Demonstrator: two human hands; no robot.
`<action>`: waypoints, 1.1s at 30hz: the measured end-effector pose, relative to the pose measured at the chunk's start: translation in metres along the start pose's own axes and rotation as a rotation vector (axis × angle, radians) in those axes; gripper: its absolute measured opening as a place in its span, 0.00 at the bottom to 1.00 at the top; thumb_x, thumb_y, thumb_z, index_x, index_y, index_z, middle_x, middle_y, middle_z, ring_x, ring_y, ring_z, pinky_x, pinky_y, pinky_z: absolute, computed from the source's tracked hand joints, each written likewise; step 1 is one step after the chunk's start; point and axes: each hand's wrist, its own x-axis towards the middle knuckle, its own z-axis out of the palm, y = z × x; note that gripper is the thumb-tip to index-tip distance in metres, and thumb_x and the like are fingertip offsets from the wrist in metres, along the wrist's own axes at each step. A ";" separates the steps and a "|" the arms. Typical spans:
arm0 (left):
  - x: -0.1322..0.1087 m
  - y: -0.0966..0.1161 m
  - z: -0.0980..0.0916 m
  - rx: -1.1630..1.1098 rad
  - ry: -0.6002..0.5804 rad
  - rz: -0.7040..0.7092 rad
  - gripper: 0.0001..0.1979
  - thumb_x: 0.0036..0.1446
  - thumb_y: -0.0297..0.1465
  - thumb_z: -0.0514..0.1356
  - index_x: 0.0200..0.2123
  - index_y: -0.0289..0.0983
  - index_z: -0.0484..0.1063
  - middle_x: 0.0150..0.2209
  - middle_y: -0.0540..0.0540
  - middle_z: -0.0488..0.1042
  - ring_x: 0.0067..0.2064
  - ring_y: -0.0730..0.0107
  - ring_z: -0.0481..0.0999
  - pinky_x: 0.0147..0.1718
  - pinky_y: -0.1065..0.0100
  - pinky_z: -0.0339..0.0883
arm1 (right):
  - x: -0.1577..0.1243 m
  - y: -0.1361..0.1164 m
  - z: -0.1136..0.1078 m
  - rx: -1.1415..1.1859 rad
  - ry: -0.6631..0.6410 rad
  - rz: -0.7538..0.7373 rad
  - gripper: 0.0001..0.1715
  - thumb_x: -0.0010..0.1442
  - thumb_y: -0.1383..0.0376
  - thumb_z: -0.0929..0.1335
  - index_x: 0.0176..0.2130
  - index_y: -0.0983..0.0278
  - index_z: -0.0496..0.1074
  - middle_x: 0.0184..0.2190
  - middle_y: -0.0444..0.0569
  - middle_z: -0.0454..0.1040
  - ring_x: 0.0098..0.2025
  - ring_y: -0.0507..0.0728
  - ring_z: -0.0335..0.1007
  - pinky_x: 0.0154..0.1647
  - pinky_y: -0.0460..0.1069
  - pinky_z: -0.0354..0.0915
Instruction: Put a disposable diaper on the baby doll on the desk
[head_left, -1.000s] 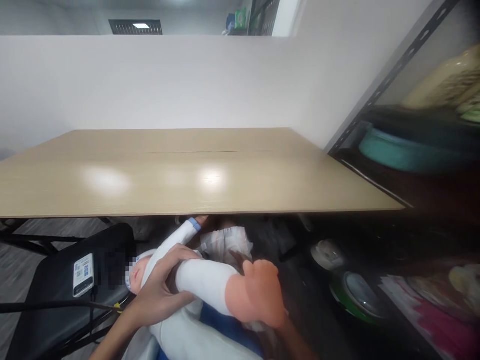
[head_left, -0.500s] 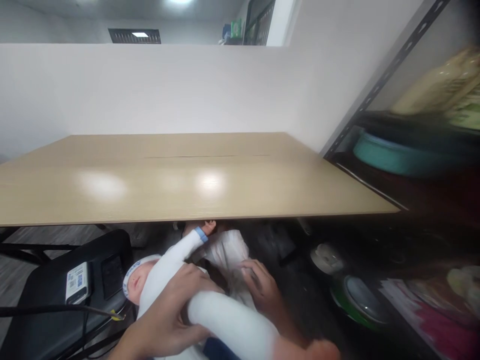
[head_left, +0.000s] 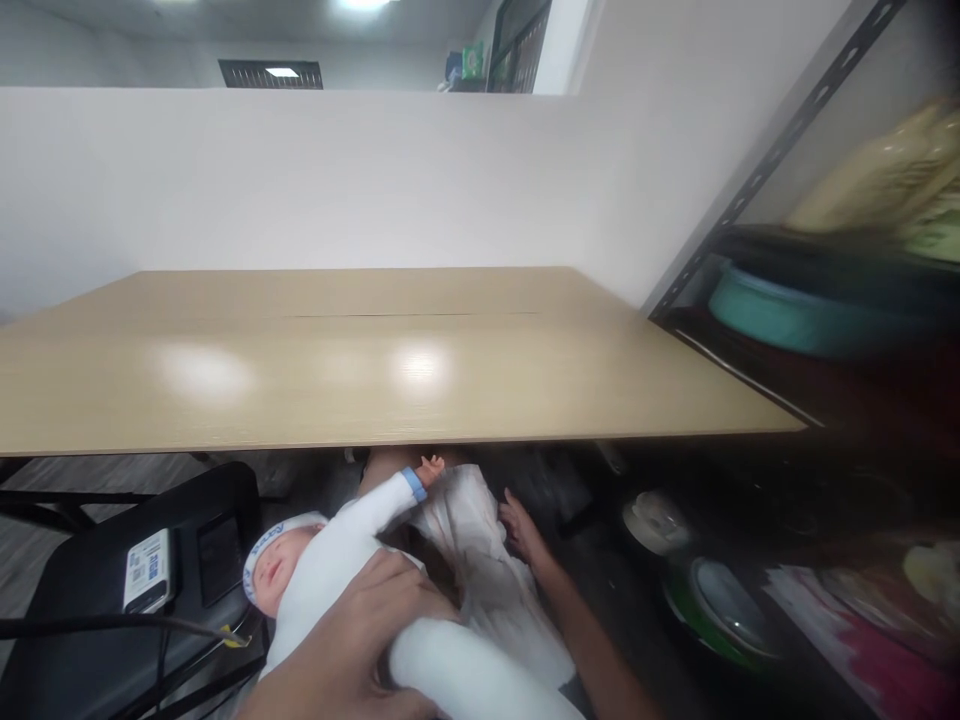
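A baby doll (head_left: 322,570) in a white suit and a white cap with blue print lies on my lap below the table edge, one arm raised. My left hand (head_left: 352,650) is wrapped round the doll's body near its white leg (head_left: 465,680). My right hand (head_left: 521,530) reaches forward under the table, fingers spread, touching a white crumpled cloth (head_left: 480,560) that lies beside the doll.
A long light wooden table (head_left: 375,370) fills the middle, against a white wall. A black chair (head_left: 112,610) at the left holds a small white device (head_left: 146,570) and a cable. A dark metal shelf rack (head_left: 825,330) at the right carries a teal bowl and other items.
The doll's leg and foot have dropped lower, out of the frame's middle. My right hand let go of the foot and moved forward onto the white cloth.
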 end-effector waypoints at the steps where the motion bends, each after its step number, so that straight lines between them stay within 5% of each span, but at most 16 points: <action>1: 0.001 0.001 0.001 0.005 -0.004 -0.003 0.26 0.59 0.28 0.71 0.60 0.49 0.75 0.52 0.51 0.82 0.52 0.60 0.78 0.53 0.61 0.67 | 0.001 -0.002 0.002 0.045 -0.021 0.036 0.30 0.69 0.40 0.71 0.39 0.64 0.79 0.37 0.50 0.81 0.39 0.57 0.78 0.43 0.52 0.72; 4: 0.005 0.003 0.004 0.028 -0.022 -0.010 0.23 0.60 0.32 0.73 0.57 0.47 0.75 0.51 0.51 0.82 0.52 0.60 0.78 0.54 0.61 0.68 | 0.000 -0.011 0.007 0.168 -0.108 0.064 0.29 0.64 0.41 0.73 0.40 0.64 0.82 0.40 0.53 0.83 0.46 0.61 0.80 0.48 0.51 0.71; 10: 0.011 0.004 0.011 0.104 -0.082 -0.008 0.22 0.62 0.37 0.73 0.57 0.45 0.75 0.50 0.48 0.82 0.51 0.57 0.77 0.54 0.58 0.68 | -0.008 -0.026 0.008 0.348 -0.223 0.050 0.21 0.75 0.51 0.70 0.47 0.67 0.80 0.44 0.52 0.83 0.49 0.60 0.81 0.54 0.55 0.75; 21: 0.013 0.003 0.013 0.106 -0.103 -0.025 0.21 0.63 0.38 0.72 0.58 0.45 0.75 0.50 0.48 0.81 0.52 0.58 0.77 0.54 0.58 0.66 | 0.004 -0.022 0.001 0.337 0.038 -0.049 0.13 0.76 0.58 0.72 0.51 0.65 0.78 0.52 0.51 0.81 0.51 0.58 0.80 0.54 0.56 0.78; 29: 0.015 0.002 0.017 0.121 -0.094 -0.029 0.26 0.58 0.34 0.76 0.57 0.46 0.75 0.50 0.51 0.81 0.51 0.57 0.76 0.54 0.57 0.64 | -0.011 -0.017 -0.010 0.029 0.081 0.040 0.18 0.75 0.54 0.73 0.53 0.65 0.78 0.52 0.52 0.80 0.52 0.60 0.80 0.56 0.59 0.77; 33: 0.014 0.000 0.025 0.221 -0.130 -0.011 0.26 0.62 0.42 0.75 0.59 0.45 0.74 0.50 0.48 0.80 0.51 0.55 0.76 0.53 0.56 0.64 | -0.030 -0.020 -0.007 -0.059 0.107 -0.072 0.23 0.69 0.48 0.73 0.51 0.63 0.78 0.56 0.55 0.79 0.60 0.66 0.76 0.60 0.59 0.73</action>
